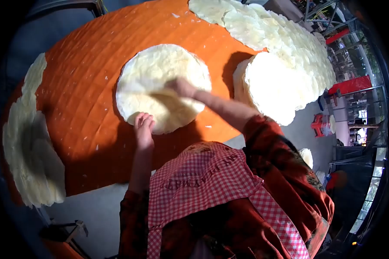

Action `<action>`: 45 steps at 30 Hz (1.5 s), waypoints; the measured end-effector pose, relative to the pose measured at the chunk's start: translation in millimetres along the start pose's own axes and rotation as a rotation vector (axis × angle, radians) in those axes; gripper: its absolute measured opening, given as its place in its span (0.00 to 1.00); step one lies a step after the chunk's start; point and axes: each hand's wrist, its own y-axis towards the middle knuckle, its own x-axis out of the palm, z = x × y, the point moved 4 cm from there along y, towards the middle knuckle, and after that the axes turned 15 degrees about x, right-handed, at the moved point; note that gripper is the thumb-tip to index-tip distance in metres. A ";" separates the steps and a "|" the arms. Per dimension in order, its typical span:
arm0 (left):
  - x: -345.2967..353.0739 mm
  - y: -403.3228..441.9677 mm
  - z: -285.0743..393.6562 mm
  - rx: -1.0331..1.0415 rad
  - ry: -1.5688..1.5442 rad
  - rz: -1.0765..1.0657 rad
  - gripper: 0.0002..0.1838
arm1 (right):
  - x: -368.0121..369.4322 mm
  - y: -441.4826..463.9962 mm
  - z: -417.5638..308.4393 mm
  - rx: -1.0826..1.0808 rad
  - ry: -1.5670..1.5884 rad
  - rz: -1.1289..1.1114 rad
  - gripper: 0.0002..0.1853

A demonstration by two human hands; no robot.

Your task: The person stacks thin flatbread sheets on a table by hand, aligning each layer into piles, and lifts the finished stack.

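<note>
Head view: the left hand, fingers side by side, touched the near edge of the round sheet on the orange table; the right hand (blurred) was over its middle. Neither grip could be told. Hasty sweeping might have torn it.

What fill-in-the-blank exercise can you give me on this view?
1. The hand at the lower edge of the cream, round, flat disc is the person's ____.
2. In the picture, the brightly lit, cream, round stack stands to the disc's ____.
3. The wide, ribbed surface beneath the disc is coloured ____.

Missing words: left; right; orange.
</note>
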 end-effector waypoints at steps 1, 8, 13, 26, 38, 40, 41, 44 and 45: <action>-18.3 1.8 -9.5 0.184 0.111 0.002 0.23 | -37.8 8.7 -23.9 -0.052 0.115 0.147 0.11; -42.6 -11.0 14.6 0.006 0.238 0.135 0.11 | -51.5 -56.0 -126.7 -0.305 -0.264 0.357 0.15; -42.9 -9.2 0.0 -0.046 0.260 0.093 0.05 | 65.8 -80.9 -59.0 -0.266 -0.341 0.327 0.17; -32.1 1.9 3.5 0.113 0.144 0.077 0.05 | 84.0 -91.0 -55.7 -0.081 -0.217 0.077 0.28; -13.4 -13.4 -6.9 -0.157 -0.078 -0.047 0.19 | 69.9 -79.1 -66.7 0.213 0.235 -0.035 0.24; -16.5 -6.7 -30.0 -0.085 0.185 -0.165 0.25 | 54.2 -52.3 -50.5 0.212 0.290 -0.168 0.17; -24.8 4.3 -49.5 0.143 0.433 -0.334 0.24 | 47.5 -30.8 -29.4 0.060 0.143 -0.135 0.13; -13.0 1.2 -37.5 0.097 0.435 -0.352 0.26 | -74.4 56.8 -24.5 0.081 -0.042 0.072 0.16; -15.9 3.1 -42.2 0.045 0.379 -0.279 0.26 | -126.7 70.8 -44.5 0.110 -0.054 0.139 0.16</action>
